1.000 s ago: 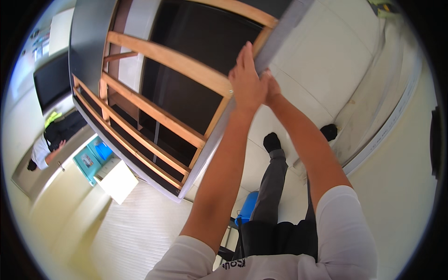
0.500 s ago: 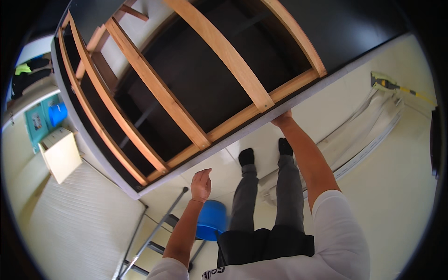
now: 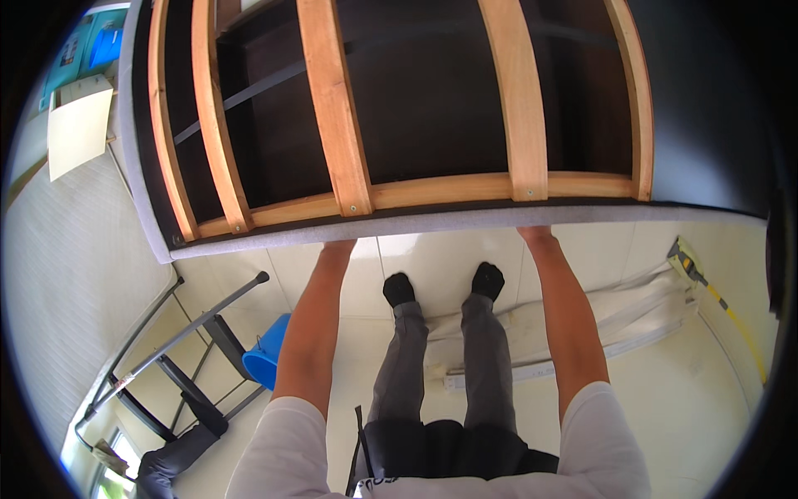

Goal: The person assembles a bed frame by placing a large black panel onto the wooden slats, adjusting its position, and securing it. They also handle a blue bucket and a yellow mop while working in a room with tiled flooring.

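Observation:
Both my hands are at the near side of a bed frame (image 3: pixel 416 226), which has grey fabric edging and a dark underside. Several pale wooden slats (image 3: pixel 331 100) cross it. My left hand (image 3: pixel 339 247) grips the near rail from below, left of the middle. Further right, my right hand (image 3: pixel 535 234) holds the same rail close to a wide slat. The rail hides the fingers of both hands. My two arms are stretched forward, and my socked feet stand on the tiles between them.
A stepladder (image 3: pixel 187 341) and a blue bucket (image 3: pixel 264 356) are at left, by a white quilted mattress (image 3: pixel 79 241). A cream panel (image 3: pixel 80 133) stands beyond. At right lie a crumpled pale cloth (image 3: pixel 590 316) and a yellow-handled floor tool (image 3: pixel 719 299).
My left hand, free in the air before, has gone forward to the rail. My right hand stays on it. The view has turned, so the rail now runs nearly level.

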Demonstrator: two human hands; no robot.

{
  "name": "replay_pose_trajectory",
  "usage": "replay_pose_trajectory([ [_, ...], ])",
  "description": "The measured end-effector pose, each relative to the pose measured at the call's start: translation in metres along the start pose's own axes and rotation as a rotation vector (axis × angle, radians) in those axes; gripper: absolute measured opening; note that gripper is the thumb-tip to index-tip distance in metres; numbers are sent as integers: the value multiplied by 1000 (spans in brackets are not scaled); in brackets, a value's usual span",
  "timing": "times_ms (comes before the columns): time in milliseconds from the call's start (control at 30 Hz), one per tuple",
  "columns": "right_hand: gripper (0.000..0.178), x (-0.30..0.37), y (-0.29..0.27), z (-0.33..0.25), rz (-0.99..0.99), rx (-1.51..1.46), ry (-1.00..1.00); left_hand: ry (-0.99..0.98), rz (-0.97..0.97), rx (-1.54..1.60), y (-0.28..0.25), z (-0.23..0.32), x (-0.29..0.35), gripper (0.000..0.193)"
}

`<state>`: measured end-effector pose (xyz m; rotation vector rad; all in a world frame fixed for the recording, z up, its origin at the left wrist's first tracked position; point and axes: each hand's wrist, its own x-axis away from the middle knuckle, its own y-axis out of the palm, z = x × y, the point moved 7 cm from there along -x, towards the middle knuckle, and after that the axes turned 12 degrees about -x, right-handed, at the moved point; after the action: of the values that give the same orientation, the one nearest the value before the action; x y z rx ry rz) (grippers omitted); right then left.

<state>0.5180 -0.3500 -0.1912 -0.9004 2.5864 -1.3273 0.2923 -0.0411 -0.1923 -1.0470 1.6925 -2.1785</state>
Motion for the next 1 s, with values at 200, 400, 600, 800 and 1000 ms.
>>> replay_pose_trajectory([
  [200, 27, 60, -33, -45, -190, 341, -90, 174, 11, -327, -16, 55, 71, 35],
  [400, 31, 115, -33, -47, -214, 283, -36, 154, 2, -216, -8, 57, 132, 40],
  [600, 38, 110, -58, -46, -314, 246, 15, 178, -159, 172, -2, 20, 136, 37],
  [800, 54, 56, -125, 60, 89, 379, 427, -615, 206, -235, -46, -184, 120, 65],
  [1000, 47, 32, -70, 162, -143, -134, 602, -784, -137, 239, 14, -287, 111, 68],
])
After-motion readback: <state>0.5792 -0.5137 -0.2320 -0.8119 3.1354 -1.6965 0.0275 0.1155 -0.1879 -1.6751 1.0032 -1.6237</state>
